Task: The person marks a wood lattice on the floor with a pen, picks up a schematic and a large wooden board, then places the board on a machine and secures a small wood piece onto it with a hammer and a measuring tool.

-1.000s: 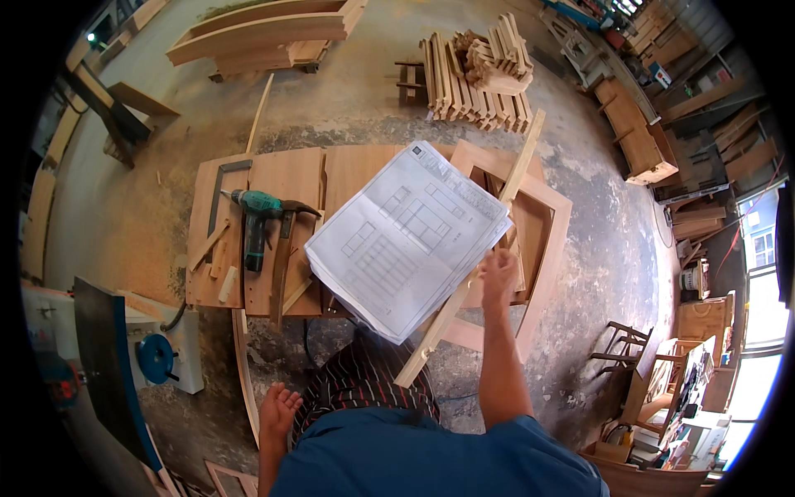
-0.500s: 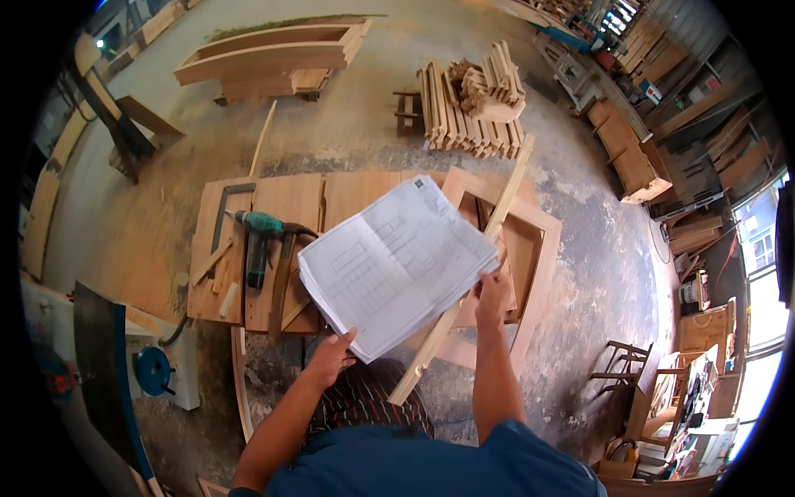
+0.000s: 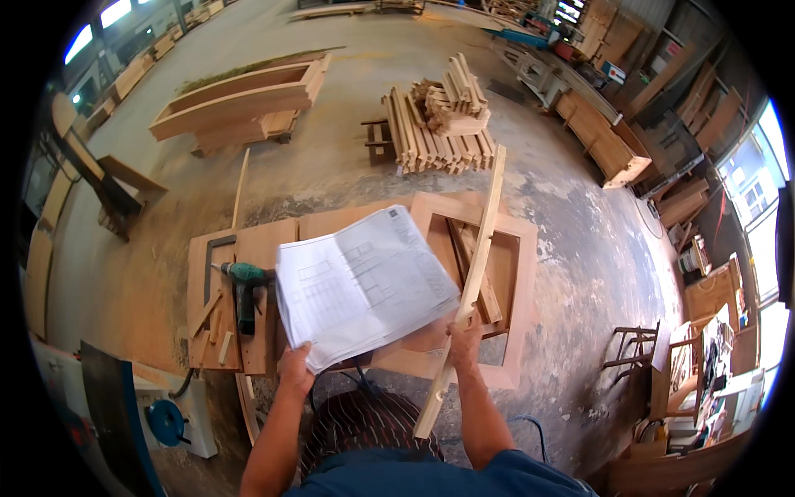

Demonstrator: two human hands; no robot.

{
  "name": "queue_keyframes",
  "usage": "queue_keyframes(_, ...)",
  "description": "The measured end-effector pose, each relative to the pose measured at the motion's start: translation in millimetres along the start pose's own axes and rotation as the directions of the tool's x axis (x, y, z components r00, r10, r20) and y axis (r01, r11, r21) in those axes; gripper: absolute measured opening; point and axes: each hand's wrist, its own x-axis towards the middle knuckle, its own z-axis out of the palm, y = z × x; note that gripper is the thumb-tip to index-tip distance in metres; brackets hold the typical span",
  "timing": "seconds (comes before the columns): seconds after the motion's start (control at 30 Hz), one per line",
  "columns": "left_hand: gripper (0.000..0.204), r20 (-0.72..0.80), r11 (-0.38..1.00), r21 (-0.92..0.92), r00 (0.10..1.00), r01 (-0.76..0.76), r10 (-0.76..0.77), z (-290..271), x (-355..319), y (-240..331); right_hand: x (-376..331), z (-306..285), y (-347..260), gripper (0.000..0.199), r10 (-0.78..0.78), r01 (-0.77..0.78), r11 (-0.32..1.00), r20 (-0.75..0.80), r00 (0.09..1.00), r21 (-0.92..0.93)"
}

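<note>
A stack of white drawing sheets (image 3: 360, 286) with line plans lies tilted over the workbench boards. My left hand (image 3: 296, 367) is closed on its near left corner, the thumb on top. My right hand (image 3: 464, 341) is closed around a long, pale wooden strip (image 3: 480, 263), just below the right corner of the sheets. The strip slants from near my lap to beyond the bench. Beneath it lies a wooden frame (image 3: 523, 302) with loose wood pieces inside. Left of the sheets rests a green cordless drill (image 3: 246, 286).
A metal square (image 3: 209, 269) and short offcuts (image 3: 214, 327) lie on the bench's left side. Beyond it stand a stack of cut wood pieces (image 3: 439, 128) and a large wooden box frame (image 3: 236, 103). A machine with a blue handwheel (image 3: 168, 421) is at near left.
The view has shifted. The sheets have come down and away from my right hand, which has slid to the strip. The strip stands more upright, and my left hand still grips the sheets.
</note>
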Motion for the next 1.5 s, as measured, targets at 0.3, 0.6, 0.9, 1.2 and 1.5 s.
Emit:
queue_keyframes(0.3,0.044,0.032,0.997,0.070,0.999,-0.008,0.006,-14,19,11,-3,-60,-89,0.071,-0.041,0.039,0.964,-0.002,0.999,-0.261)
queue_keyframes(0.6,0.028,-0.175,0.905,0.424,0.978,-0.028,0.112,-27,-19,9,-13,14,-19,0.050,-0.346,0.468,0.832,0.379,0.858,-0.298)
queue_keyframes(0.9,0.034,-0.398,0.895,0.348,0.908,0.281,-0.131,-149,-165,-72,15,21,-34,0.048,-0.230,0.604,0.409,0.564,0.793,-0.683)
queue_keyframes(1.2,0.033,-0.702,0.935,0.054,0.680,0.350,-0.214,-240,-294,-165,-64,164,-136,0.042,-0.577,0.876,0.342,0.660,0.481,-0.340)
queue_keyframes(1.5,0.032,-0.710,0.969,-0.232,0.666,0.083,-0.227,-330,-382,-239,-328,256,-117,0.028,-0.088,0.763,0.642,0.996,-0.022,0.074)
